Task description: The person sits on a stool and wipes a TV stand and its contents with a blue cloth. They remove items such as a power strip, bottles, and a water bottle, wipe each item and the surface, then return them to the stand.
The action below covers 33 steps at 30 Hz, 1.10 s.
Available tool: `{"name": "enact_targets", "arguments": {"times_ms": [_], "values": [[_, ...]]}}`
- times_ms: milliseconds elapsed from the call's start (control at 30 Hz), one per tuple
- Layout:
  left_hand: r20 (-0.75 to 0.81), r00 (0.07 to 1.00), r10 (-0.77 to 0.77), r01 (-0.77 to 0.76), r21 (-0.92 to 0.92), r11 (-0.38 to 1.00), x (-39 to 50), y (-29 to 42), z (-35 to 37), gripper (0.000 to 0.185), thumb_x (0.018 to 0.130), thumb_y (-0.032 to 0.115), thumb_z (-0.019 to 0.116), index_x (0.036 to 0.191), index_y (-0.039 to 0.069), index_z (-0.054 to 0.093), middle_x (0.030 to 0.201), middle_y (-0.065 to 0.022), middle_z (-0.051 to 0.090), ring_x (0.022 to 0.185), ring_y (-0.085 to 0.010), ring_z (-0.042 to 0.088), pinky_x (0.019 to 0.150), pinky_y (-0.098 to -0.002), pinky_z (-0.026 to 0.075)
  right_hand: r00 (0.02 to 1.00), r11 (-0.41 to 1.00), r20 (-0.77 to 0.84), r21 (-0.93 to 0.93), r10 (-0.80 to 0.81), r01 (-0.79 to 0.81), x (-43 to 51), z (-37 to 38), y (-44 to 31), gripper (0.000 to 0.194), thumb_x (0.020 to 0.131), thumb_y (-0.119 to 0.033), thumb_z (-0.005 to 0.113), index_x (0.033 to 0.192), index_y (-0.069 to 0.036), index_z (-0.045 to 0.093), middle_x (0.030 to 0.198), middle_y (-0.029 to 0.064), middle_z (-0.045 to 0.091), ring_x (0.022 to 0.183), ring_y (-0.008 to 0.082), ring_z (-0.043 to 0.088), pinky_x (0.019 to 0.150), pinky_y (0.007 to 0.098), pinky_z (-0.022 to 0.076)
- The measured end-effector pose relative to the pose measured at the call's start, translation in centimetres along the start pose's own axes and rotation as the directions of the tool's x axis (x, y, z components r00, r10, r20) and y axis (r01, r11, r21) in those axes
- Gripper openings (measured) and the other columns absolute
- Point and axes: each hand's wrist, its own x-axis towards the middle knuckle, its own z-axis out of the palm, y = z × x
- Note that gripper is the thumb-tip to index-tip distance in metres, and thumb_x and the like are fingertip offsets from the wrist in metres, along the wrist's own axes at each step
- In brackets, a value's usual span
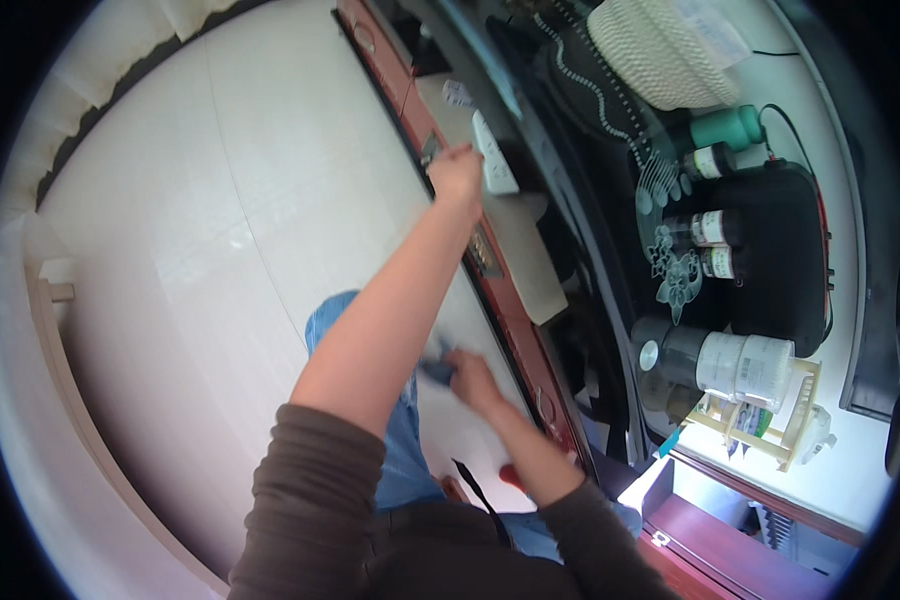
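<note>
My left hand [457, 176] reaches to the red-brown front [506, 300] of a low cabinet, its fingers curled at the upper edge. A white power strip [493, 156] lies on the pale surface [529, 270] right beside those fingers; whether they touch it is hard to tell. Lower down, my right hand [476, 379] grips a dark blue-grey cloth [439, 369], blurred and partly hidden by my left forearm. One metal handle plate [484, 251] shows on the cabinet front below my left hand.
On the black glass top [570, 150] stand a woven basket [649, 52], a green bottle [727, 127], several dark bottles [709, 227] and white cylindrical packs [746, 367]. A wooden rack [802, 412] stands nearby. Pale floor tiles [195, 187] spread to the left, towards a curtain [105, 60].
</note>
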Motion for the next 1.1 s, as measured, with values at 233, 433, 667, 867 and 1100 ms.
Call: {"name": "enact_targets", "arguments": {"times_ms": [233,433,667,867,1100], "values": [[0.412,0.886,0.21,-0.402,0.911,-0.093,1.1,-5.5,2.9,0.106,0.058,0.027,0.082,0.146,0.009,0.025,0.153,-0.023,0.009,0.14,-0.042,0.015,0.109,-0.0484,0.027,0.982,0.975,-0.025,0.125,0.185,-0.181,-12.5,0.9,2.7,0.038,0.066,0.001,0.052,0.101,0.0,0.068,0.111,0.0193,0.064,0.107,0.0369,0.057,0.096,0.0403,0.0442],[0.44,0.839,0.319,-0.423,0.897,-0.124,12.3,-9.7,1.3,0.112,0.058,0.028,0.083,0.143,-0.002,0.017,0.146,-0.0223,0.02,0.133,-0.0416,0.027,0.107,-0.0446,0.031,0.913,0.934,-0.245,0.234,0.326,-0.27,-18.1,0.9,6.0,0.038,0.067,0.0,0.052,0.102,-0.004,0.069,0.107,0.0178,0.065,0.103,0.0362,0.06,0.095,0.0379,0.0467],[0.326,0.92,0.216,-0.339,0.941,0.024,16.8,-9.9,0.9,0.101,0.064,0.028,0.079,0.141,-0.004,0.022,0.14,-0.0233,0.028,0.13,-0.0402,0.031,0.107,-0.0429,0.031,0.886,0.848,-0.176,0.415,0.43,-0.329,-18.7,3.9,5.3,0.042,0.072,-0.004,0.054,0.112,-0.01,0.066,0.118,0.0191,0.062,0.112,0.0319,0.058,0.095,0.0354,0.0465],[0.27,0.956,0.111,-0.292,0.889,0.352,18.5,-9.2,0.8,0.092,0.069,0.028,0.076,0.139,-0.005,0.026,0.135,-0.0241,0.035,0.128,-0.0389,0.034,0.106,-0.0415,0.032,0.897,0.868,-0.171,0.378,0.408,-0.323,-17.7,4.1,4.8,0.041,0.072,-0.004,0.055,0.111,-0.009,0.066,0.116,0.0172,0.063,0.11,0.0313,0.06,0.094,0.0347,0.0475],[0.311,0.921,-0.234,0.164,0.235,0.958,20.4,-10.8,-0.6,0.081,0.075,0.027,0.073,0.136,-0.006,0.031,0.128,-0.025,0.043,0.125,-0.0374,0.039,0.106,-0.0399,0.032,0.867,0.854,-0.206,0.378,0.454,-0.357,-17.7,4.3,6.0,0.041,0.069,-0.005,0.057,0.108,-0.012,0.068,0.116,0.0207,0.062,0.11,0.0334,0.059,0.097,0.0356,0.0464]]}}
